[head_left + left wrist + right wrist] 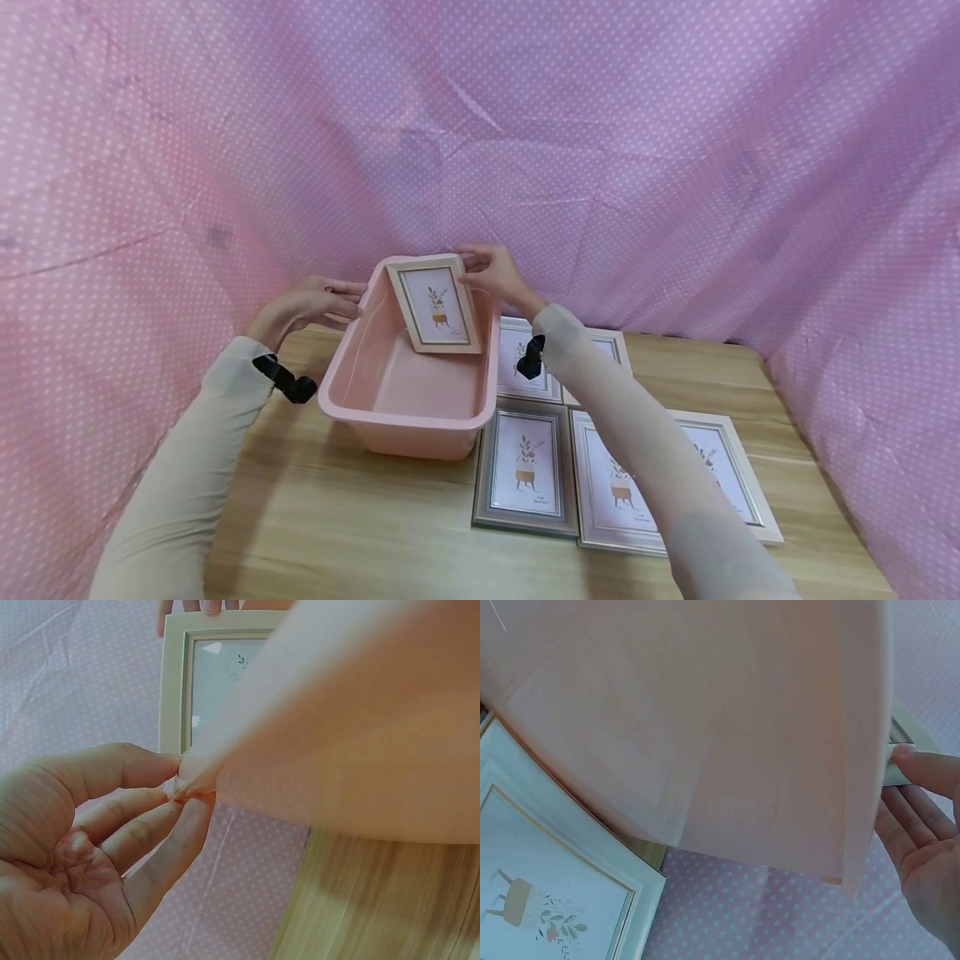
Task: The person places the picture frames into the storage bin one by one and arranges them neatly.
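Note:
A pink plastic basin (420, 423) stands on the wooden table. A cream picture frame (437, 302) with a plant print leans tilted inside it, towards the back. My right hand (495, 271) pinches the upper right edge of this frame, thumb on its front, as the right wrist view also shows. At the basin's left rim, my left hand (112, 840) pinches the edge between thumb and fingers. The basin's wall hides part of the cream frame in both wrist views.
Right of the basin, several picture frames lie face up: a grey-brown one (525, 468), a silvery one (600, 479), a cream-edged one (731, 450), and others behind. My right forearm covers parts of them. Pink dotted cloth (480, 125) hangs around the wooden table (360, 533).

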Demonstrator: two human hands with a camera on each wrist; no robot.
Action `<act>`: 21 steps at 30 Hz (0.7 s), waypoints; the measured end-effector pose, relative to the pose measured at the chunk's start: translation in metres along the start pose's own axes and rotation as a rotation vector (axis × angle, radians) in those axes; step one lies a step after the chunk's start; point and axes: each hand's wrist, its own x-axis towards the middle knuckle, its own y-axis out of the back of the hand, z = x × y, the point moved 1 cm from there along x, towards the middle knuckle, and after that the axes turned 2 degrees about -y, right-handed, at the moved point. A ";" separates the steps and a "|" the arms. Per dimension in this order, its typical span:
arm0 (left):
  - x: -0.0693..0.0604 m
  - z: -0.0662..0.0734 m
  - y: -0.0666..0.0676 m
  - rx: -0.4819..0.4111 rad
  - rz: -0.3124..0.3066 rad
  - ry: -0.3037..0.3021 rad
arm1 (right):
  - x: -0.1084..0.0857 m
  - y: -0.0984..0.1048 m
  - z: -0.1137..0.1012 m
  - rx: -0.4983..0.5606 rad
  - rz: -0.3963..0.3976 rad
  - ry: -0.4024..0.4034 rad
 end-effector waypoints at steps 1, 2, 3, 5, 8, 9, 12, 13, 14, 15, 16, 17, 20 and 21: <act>0.000 0.000 0.000 -0.001 0.004 0.002 | 0.000 0.001 -0.001 -0.011 -0.003 -0.001; 0.001 0.001 0.000 -0.001 0.005 0.003 | 0.000 0.001 -0.001 -0.025 -0.005 0.002; 0.001 0.001 0.000 -0.005 0.005 0.003 | 0.000 0.002 -0.001 -0.031 -0.006 0.005; 0.001 0.001 0.000 -0.007 0.001 0.003 | 0.000 0.005 0.000 -0.053 -0.002 0.009; 0.001 0.002 0.000 -0.007 -0.004 0.000 | 0.000 0.011 0.004 -0.078 0.012 0.015; 0.000 0.002 0.000 -0.006 -0.004 -0.002 | -0.001 0.013 0.005 -0.080 0.014 0.016; -0.001 0.002 0.001 -0.004 -0.002 -0.005 | -0.002 0.018 0.009 -0.089 0.013 0.028; -0.001 0.001 0.001 -0.002 -0.003 -0.007 | -0.003 0.019 0.010 -0.089 0.009 0.033; -0.001 0.001 0.002 -0.004 -0.005 -0.008 | -0.004 0.020 0.010 -0.090 0.007 0.034; -0.001 0.001 0.002 -0.002 -0.008 -0.010 | -0.004 0.021 0.011 -0.090 0.006 0.031; -0.001 0.001 0.002 -0.002 -0.010 -0.011 | -0.005 0.021 0.012 -0.091 0.005 0.028; -0.001 0.001 0.002 -0.004 -0.012 -0.010 | -0.005 0.022 0.013 -0.094 0.006 0.023; -0.001 0.001 0.002 -0.001 -0.021 -0.012 | -0.006 0.021 0.015 -0.099 0.016 0.015; -0.001 0.001 0.002 0.000 -0.024 -0.015 | -0.005 0.021 0.015 -0.100 0.021 0.014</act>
